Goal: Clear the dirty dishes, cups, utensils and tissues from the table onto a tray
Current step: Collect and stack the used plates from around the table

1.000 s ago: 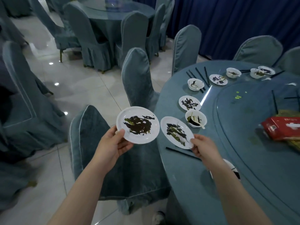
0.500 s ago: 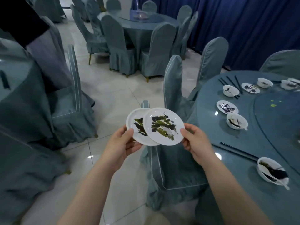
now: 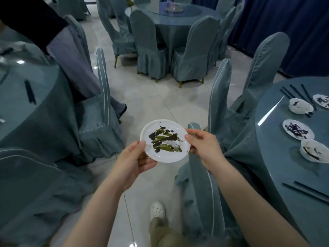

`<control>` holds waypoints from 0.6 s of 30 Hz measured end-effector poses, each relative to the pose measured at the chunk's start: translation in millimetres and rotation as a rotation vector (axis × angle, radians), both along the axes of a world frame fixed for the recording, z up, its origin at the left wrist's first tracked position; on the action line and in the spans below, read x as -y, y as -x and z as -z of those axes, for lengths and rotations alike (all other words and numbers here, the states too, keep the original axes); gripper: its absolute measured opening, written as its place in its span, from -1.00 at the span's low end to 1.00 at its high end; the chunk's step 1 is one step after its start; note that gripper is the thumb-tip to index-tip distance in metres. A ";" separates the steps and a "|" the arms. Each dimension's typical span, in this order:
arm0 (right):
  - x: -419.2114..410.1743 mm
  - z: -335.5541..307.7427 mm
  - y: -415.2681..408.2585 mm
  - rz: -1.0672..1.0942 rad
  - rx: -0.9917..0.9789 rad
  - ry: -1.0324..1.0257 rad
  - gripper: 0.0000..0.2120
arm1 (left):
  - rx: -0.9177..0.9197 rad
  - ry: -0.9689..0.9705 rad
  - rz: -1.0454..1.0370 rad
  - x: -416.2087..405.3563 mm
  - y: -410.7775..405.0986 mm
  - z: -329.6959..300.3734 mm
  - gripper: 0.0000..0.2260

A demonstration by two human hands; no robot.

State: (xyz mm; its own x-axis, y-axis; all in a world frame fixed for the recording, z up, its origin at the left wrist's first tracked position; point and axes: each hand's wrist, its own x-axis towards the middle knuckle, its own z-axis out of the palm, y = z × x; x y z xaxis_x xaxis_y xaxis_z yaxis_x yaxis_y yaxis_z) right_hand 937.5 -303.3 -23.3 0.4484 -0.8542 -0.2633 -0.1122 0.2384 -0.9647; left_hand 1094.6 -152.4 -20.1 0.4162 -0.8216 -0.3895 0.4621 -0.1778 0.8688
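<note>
Between two covered chairs, away from the tabletop at right, a person holds a soiled white plate over the tiled floor. Head view, the only one: left hand grips the plate's near-left rim, thumb on top & fingers under; right hand pinches the far-right rim, thumb over the edge. Both grips are closed on the plate, neither released. A second rim seems to show under the plate's edge, so it may be a stack of two; can't tell for sure. Dark and green smears cover the upper face.

Left of the plate stands a chair w/ blue cover; right of it, another chair. Well right of the plate, on the tabletop: a dirty saucer, two stained bowls, another saucer at the frame edge, and black chopsticks near the table's front edge.

No tray in view. Judged from this: clearing is at an early stage, w/ the plate in hand lifted but not yet set down, and bowls, saucers & chopsticks all left to collect. No tissues or cups visible.
</note>
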 end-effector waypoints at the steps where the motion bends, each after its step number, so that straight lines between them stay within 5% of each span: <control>1: 11.6 3.4 -9.3 0.014 -0.017 0.015 -0.84 | 0.012 0.001 0.015 13.4 -12.2 1.7 -0.79; 18: 209.4 22.5 -76.2 0.402 0.037 -0.114 -0.87 | -0.025 0.025 0.314 283.5 -159.3 3.9 -0.82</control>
